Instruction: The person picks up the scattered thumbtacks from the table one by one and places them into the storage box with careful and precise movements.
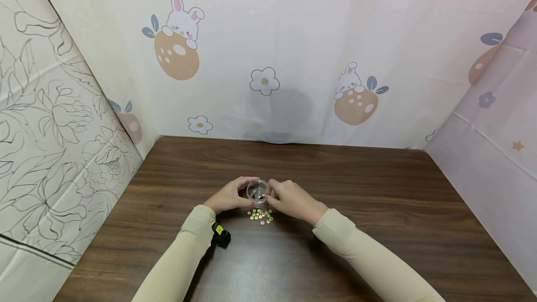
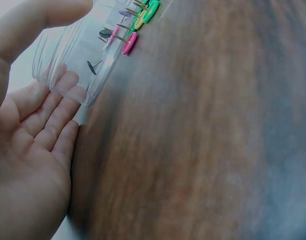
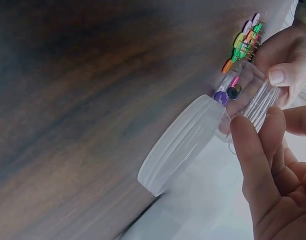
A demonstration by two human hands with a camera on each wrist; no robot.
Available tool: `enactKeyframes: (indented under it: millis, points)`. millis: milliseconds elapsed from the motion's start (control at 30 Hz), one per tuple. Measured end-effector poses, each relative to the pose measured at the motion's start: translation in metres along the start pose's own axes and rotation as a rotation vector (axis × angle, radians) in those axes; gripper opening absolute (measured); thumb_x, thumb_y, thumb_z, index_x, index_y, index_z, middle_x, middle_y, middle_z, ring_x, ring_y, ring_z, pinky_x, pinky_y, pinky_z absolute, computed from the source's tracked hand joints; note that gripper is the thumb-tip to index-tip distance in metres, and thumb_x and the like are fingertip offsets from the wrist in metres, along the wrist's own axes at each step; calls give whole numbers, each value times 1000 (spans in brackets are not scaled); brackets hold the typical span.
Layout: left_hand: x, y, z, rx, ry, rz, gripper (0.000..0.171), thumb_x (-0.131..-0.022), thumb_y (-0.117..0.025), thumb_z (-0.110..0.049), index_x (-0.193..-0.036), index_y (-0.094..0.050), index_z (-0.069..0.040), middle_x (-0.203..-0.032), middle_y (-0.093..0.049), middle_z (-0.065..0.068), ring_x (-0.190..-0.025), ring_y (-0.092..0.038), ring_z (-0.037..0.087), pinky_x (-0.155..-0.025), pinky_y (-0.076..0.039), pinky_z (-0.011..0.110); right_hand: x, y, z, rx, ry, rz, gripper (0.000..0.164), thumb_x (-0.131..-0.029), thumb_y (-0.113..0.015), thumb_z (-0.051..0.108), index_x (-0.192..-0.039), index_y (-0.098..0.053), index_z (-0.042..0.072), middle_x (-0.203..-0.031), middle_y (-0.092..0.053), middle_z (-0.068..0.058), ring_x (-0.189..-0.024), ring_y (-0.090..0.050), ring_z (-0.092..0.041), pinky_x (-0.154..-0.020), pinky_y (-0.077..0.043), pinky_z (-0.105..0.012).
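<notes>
My left hand (image 1: pixel 230 195) grips a clear plastic jar (image 1: pixel 257 192), its thumb on one side and fingers on the other. Ridged threads ring the jar's mouth. A few thumbtacks lie inside, among them a purple tack (image 3: pixel 221 97) and a black tack (image 3: pixel 233 93). My right hand (image 1: pixel 292 199) has its bent fingertips right at the jar's mouth; I cannot tell whether they pinch anything. On the table close beside the jar, several colourful thumbtacks (image 1: pixel 260 216) lie in a cluster, many points up, including a pink tack (image 2: pixel 129 44).
A translucent round lid (image 3: pixel 183 145) is on the wooden table (image 1: pixel 377 190) beside the jar, partly behind my right hand in the head view. A black strap device with a yellow mark (image 1: pixel 221 234) sits at my left wrist. Printed curtains (image 1: pixel 268 36) border the table's back and sides.
</notes>
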State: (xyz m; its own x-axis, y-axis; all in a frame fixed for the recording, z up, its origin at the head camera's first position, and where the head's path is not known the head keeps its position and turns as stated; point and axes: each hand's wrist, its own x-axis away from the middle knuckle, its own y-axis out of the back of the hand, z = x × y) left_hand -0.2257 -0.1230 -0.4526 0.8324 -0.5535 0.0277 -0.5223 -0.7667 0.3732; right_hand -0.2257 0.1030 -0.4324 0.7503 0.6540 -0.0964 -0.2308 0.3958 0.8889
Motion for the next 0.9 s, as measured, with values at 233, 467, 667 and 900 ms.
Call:
enactKeyframes:
  millis: [233, 467, 667, 900]
  points:
    - [-3, -1, 7, -34, 15, -29, 70, -80, -74, -22, -141, -41, -15, -137, -41, 10, -121, -43, 22, -98, -40, 48, 5, -2, -1, 12, 9, 27, 6, -92, -54, 20, -90, -57, 16, -60, -57, 11, -45, -45, -1, -42, -40, -20]
    - [-2, 0, 4, -19, -2, -17, 70, -81, -73, -20, -141, -39, -10, -138, -40, 14, -120, -43, 25, -97, -41, 48, 8, -6, -1, 69, 34, 28, 5, -89, -58, 17, -86, -57, 15, -63, -53, 10, -49, -44, -1, -45, -41, -21]
    - [-9, -1, 22, -22, -4, -21, 73, -79, -75, -22, -142, -39, -12, -138, -39, 14, -120, -43, 24, -98, -39, 49, 9, -12, -3, 106, 96, 22, 3, -85, -62, 12, -85, -60, 10, -62, -50, 9, -51, -43, -1, -48, -40, -20]
    - [-15, -3, 40, -24, 3, -55, 73, -76, -78, -30, -139, -43, -23, -136, -41, 3, -118, -44, 13, -99, -39, 46, 10, -15, -2, 118, 120, 1, 4, -83, -63, 9, -84, -59, 11, -63, -52, 9, -51, -42, -1, -47, -40, -20]
